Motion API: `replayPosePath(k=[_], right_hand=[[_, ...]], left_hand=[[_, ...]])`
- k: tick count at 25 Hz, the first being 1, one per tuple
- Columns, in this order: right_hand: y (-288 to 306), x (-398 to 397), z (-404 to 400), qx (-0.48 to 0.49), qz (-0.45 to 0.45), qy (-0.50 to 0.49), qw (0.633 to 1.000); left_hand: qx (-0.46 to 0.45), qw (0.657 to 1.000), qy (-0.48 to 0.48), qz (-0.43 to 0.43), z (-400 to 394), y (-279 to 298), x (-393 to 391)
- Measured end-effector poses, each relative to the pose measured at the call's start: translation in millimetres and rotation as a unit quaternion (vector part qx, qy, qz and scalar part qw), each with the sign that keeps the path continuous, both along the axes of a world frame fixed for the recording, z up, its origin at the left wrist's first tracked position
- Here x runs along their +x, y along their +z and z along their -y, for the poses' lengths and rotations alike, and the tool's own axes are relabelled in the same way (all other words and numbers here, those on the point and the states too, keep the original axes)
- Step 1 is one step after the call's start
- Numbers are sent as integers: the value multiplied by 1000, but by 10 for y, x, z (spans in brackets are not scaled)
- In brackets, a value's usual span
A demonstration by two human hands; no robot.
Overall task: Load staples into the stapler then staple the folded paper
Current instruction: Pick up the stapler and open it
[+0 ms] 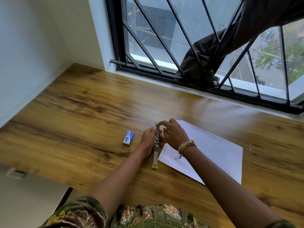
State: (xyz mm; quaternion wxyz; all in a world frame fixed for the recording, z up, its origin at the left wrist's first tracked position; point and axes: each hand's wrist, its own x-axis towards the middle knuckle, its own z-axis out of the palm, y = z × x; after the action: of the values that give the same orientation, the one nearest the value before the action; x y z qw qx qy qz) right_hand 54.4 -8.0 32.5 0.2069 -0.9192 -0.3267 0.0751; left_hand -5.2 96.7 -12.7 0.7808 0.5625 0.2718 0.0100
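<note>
The stapler lies opened out flat on the wooden surface, a long metal strip with yellow ends, just left of the paper. The left hand is closed around its middle from the left. The right hand reaches over from the paper side, fingertips pinched together at the stapler's far end; whether they hold staples cannot be told. A small blue staple box lies near the left hand.

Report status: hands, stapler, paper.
Left hand grips opened stapler; right hand fingers at its far end. Staple box left, untouched. Paper right, waiting. Nothing obstructing.
</note>
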Motion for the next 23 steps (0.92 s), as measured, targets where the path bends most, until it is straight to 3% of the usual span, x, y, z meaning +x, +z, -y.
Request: replayPosePath(k=[14, 19, 23], right_hand=[[11, 135, -118, 57, -113, -27, 992], [-30, 48, -140, 58, -104, -9, 993], [-180, -129, -74, 129, -73, -27, 989]], left_hand=[[67, 997, -27, 4, 74, 86, -40], [91, 996, -3, -14, 53, 55, -13], [88, 996, -3, -23, 29, -14, 13]])
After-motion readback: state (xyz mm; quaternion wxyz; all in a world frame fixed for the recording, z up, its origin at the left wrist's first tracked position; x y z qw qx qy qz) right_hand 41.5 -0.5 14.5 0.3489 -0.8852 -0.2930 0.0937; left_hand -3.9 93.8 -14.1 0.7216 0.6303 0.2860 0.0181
